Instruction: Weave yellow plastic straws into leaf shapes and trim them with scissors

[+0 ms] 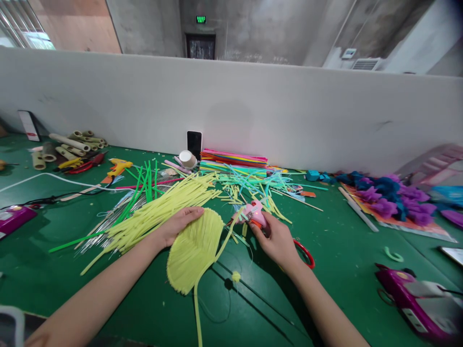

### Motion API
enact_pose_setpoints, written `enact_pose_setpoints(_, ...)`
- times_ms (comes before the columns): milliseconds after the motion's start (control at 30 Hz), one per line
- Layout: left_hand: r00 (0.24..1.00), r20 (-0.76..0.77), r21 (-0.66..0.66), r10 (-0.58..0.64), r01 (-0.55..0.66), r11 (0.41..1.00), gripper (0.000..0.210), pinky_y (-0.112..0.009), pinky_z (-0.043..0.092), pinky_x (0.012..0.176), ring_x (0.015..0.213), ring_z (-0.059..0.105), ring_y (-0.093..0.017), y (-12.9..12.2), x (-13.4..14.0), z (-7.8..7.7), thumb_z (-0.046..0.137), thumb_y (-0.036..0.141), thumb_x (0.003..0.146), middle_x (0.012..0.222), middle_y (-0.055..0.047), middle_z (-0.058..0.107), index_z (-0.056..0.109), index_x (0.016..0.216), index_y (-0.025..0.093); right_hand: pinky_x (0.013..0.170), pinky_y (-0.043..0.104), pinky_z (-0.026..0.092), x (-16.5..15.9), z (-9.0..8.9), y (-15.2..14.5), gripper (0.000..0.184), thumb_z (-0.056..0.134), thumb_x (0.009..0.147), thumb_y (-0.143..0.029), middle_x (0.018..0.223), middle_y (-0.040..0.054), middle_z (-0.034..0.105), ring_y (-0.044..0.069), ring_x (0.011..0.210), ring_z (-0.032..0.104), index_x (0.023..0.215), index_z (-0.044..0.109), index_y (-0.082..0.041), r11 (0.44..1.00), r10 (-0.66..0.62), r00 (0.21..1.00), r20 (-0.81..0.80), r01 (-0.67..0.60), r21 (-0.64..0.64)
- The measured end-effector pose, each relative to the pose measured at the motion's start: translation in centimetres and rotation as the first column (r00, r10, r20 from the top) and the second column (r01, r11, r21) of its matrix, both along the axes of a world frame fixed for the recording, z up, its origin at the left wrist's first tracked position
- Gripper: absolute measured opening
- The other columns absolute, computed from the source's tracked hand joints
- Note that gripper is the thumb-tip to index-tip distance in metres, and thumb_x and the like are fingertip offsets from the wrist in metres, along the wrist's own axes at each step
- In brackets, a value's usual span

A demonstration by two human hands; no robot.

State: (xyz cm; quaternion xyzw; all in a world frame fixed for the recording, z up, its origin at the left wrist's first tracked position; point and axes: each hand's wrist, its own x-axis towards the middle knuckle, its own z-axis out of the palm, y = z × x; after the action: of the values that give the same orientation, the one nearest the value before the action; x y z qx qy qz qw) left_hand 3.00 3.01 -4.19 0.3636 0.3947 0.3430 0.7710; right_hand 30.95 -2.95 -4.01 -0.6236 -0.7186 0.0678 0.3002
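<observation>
My left hand (183, 221) is closed on the upper left edge of a flat yellow petal shape (195, 250) made of pipe cleaners laid side by side. A single yellow pipe cleaner (197, 308) runs along the petal's right edge, with one end hanging down and the other reaching up to the right. My right hand (273, 236) grips a pink glue gun (255, 212) with an orange trigger, its nozzle turned left toward that upper end. Whether the nozzle touches the strip I cannot tell. Below lies a thin dark stick (265, 301) with a small yellow ball (236, 276).
Yellow pipe cleaners (162, 200) lie piled behind my left hand; green and blue ones (249, 176) spread farther back. Red-handled scissors (306, 253) lie partly behind my right wrist. A yellow glue gun (118, 167), purple flowers (401, 200) and a purple device (415, 299) are around.
</observation>
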Motion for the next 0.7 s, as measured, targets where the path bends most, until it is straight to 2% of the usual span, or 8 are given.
enact_pose_setpoints(700,0.999,0.032,0.012,-0.03,0.03,0.999,0.031,-0.029,0.056,0.066,0.071,0.071,-0.021,0.09,0.01,-0.04,0.076,0.036,0.073,0.084,-0.009,0.074,0.069,0.093,0.013,0.059,0.027,0.039,0.25,-0.09,0.01,0.028,0.048,0.088,-0.043,0.087,0.0079,0.066,0.02,0.069,0.057,0.095,0.06,-0.019,0.999,-0.017,1.0,0.002,0.017,0.028)
